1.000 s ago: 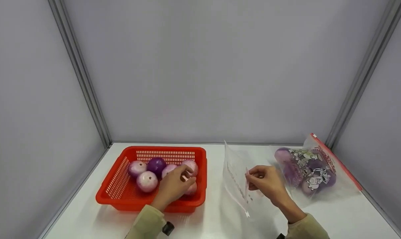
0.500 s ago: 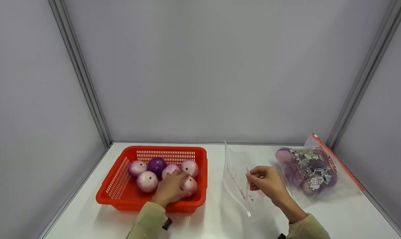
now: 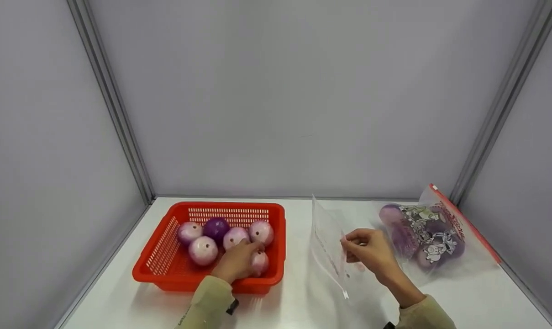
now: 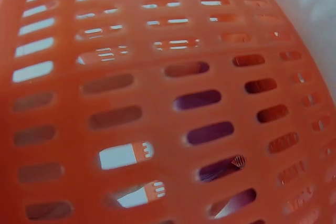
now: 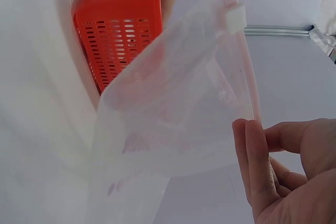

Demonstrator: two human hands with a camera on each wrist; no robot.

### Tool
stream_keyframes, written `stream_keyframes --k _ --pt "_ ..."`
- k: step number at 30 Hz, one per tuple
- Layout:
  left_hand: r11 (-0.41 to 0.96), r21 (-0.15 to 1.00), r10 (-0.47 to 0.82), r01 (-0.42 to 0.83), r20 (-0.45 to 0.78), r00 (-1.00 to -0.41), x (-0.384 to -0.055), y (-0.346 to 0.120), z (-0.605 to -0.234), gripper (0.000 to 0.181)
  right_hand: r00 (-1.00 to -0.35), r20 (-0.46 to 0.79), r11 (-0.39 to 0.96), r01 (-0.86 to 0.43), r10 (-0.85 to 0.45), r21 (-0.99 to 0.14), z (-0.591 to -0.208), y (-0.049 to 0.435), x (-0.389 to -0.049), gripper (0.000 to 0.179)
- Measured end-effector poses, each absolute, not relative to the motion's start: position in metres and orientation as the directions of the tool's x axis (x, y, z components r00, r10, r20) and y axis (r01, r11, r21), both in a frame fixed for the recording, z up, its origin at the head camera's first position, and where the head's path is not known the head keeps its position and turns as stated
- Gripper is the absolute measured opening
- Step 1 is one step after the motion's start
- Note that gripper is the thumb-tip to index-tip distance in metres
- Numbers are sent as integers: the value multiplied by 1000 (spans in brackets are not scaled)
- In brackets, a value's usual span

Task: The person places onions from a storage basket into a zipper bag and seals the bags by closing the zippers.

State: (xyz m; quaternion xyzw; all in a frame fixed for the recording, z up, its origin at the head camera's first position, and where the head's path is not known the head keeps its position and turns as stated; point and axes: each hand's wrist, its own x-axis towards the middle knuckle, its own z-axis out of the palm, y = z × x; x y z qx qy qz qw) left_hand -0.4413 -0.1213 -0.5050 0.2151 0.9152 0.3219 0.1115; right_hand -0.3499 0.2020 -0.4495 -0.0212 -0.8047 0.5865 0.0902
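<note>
My left hand (image 3: pixel 237 261) reaches into the red basket (image 3: pixel 141 273), its fingers curled over the pale purple onion (image 3: pixel 260 264) at the front right. Several other onions, such as a white-and-purple onion (image 3: pixel 203 250) and a dark purple onion (image 3: pixel 216 229), lie in the basket around it. The left wrist view shows only the slotted basket wall (image 4: pixel 157 61) close up, so the fingers are hidden there. My right hand (image 3: pixel 371 251) pinches the mouth edge of a clear slider bag (image 3: pixel 326 242) between thumb and fingers. The bag stands upright and its white slider (image 5: pixel 235 18) is near one end.
A second clear bag (image 3: pixel 472 256) with a red zip strip lies at the right, filled with several purple onions and printed with cartoon figures. Grey panels (image 3: pixel 303 114) enclose the white table (image 3: pixel 298 274) at the back and sides.
My left hand has lowered over the front-right onion and closed round it, and the onion has shifted slightly toward me. My right hand and the bag have edged slightly right.
</note>
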Motion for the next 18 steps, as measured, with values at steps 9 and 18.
stream_keyframes --k 9,18 --pt "692 638 487 339 -65 -871 -442 -122 -502 52 -987 111 296 -72 117 -953 -449 203 -349 22" --pt "690 595 412 413 147 -899 -435 -119 -495 60 -987 107 294 -69 117 -953 -448 201 -349 23"
